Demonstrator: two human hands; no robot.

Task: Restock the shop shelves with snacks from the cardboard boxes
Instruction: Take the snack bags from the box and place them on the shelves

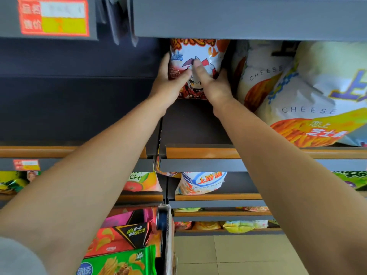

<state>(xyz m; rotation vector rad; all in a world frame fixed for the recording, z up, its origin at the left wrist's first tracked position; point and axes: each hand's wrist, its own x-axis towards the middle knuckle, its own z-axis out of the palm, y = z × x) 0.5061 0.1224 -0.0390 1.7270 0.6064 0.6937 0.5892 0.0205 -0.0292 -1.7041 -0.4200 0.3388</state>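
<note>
Dark shop shelf (198, 124), cheese snack bags (294, 100) filling its right side. Beside them stands a red-and-white snack bag (198, 56), grasped by both the left hand (170, 80) and right hand (210, 82). Likely best: push it back gently, upright, label facing out, without crushing it.

**Glossy packets on matt shelving**

The snack bag (195, 62) and the cheese bags (309, 100) beside it are shiny plastic film that catches the light. The shelf edge (248, 18) looks like matt grey painted metal, with a smooth orange-brown strip (200, 152). The cardboard box (169, 235) is dull brown; the floor tiles (228, 255) look smooth.
</note>
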